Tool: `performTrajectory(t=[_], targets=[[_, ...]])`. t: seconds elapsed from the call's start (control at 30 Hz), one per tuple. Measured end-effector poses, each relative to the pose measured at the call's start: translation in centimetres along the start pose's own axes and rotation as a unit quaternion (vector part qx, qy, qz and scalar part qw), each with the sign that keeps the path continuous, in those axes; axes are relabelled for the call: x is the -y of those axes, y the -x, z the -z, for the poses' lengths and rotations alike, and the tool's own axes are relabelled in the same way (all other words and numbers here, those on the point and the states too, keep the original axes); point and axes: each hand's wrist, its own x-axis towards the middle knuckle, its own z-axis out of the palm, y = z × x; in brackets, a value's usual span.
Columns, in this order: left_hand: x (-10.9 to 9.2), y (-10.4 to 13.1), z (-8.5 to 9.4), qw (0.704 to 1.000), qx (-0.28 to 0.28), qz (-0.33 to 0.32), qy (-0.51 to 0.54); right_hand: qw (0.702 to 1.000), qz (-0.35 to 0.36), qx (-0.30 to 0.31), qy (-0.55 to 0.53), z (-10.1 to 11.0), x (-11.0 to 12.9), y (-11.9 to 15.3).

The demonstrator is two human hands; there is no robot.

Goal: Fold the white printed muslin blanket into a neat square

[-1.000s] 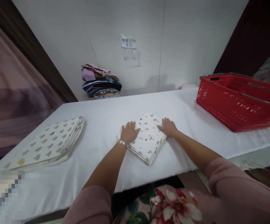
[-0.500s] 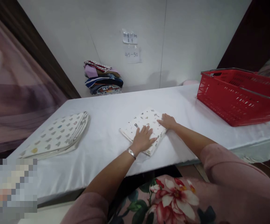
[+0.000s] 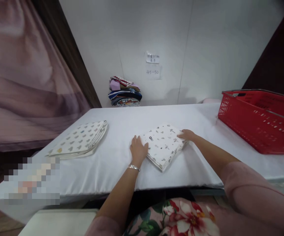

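A folded white cloth [image 3: 165, 146] with small printed motifs lies on the white-covered table [image 3: 117, 170], one corner pointing towards me. At its left corner is my left hand [image 3: 139, 151], fingers apart, with the thumb along the cloth's edge and the other fingers beyond it on the table side. My right hand [image 3: 189, 135] grips the right corner, its thumb side on top; the fingers underneath are partly hidden. Further left lies another folded cloth [image 3: 79, 137], cream with grey shapes, touched by neither hand.
A red plastic basket [image 3: 262, 131] stands on the table's right side. Behind the far edge is a stack of folded fabrics [image 3: 125, 93] by the wall. Paper signs [image 3: 153, 72] hang on the wall. A pink curtain [image 3: 21, 82] hangs at left, and a pale surface [image 3: 60, 223] sits below the table.
My left hand has slid from the top of the cloth to its left corner. My right hand remains at the right corner. The camera view has shifted, moving the scene rightward and down.
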Motion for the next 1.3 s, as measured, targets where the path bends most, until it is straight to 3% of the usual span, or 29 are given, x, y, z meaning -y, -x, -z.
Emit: performTrajectory(t=[0.1,0.2,0.33,0.47,0.53,0.6,0.67,0.77,0.87,1.13,1.3], targets=[[1.4,-1.5,0.1,0.99,0.074,0.108,0.045,0.999,-0.02,0.034,-0.007,0.6,0.3,-0.3],[1.4,-3.1,0.1,0.983,0.11,0.132,0.066,0.997,-0.039,0.057,-0.02,1.3,0.5,-0.3],[1.9,-5.7,0.6,0.994,0.051,0.077,0.058,0.992,-0.062,0.095,-0.053,1.1,0.9,1.7],[3.7,-8.4,2.0,0.998,0.025,0.06,0.018,0.954,-0.061,0.208,-0.207,-1.1,1.5,6.9],[3.8,-8.7,2.4,0.998,0.035,0.053,-0.015,0.933,-0.034,0.261,-0.245,-2.1,1.6,9.0],[3.1,-8.0,2.3,0.999,0.026,0.0,-0.044,0.927,-0.01,0.29,-0.237,-2.3,1.3,9.5],[1.8,-6.2,1.7,0.994,0.022,-0.092,-0.058,0.944,0.007,0.26,-0.204,-2.0,0.7,8.3],[0.2,-2.4,0.3,0.97,0.087,-0.22,-0.062,0.981,0.062,0.106,-0.149,-1.5,-0.2,4.5],[-0.2,0.5,-0.6,0.95,0.142,-0.274,-0.057,0.984,0.111,0.021,-0.134,-2.0,-0.2,1.1],[0.3,0.9,-0.5,0.95,0.159,-0.265,-0.055,0.951,0.151,0.037,-0.266,-4.3,1.8,-2.6],[0.5,1.0,-0.9,0.948,0.151,-0.278,-0.041,0.91,0.143,0.131,-0.366,-3.9,1.2,-4.1]])
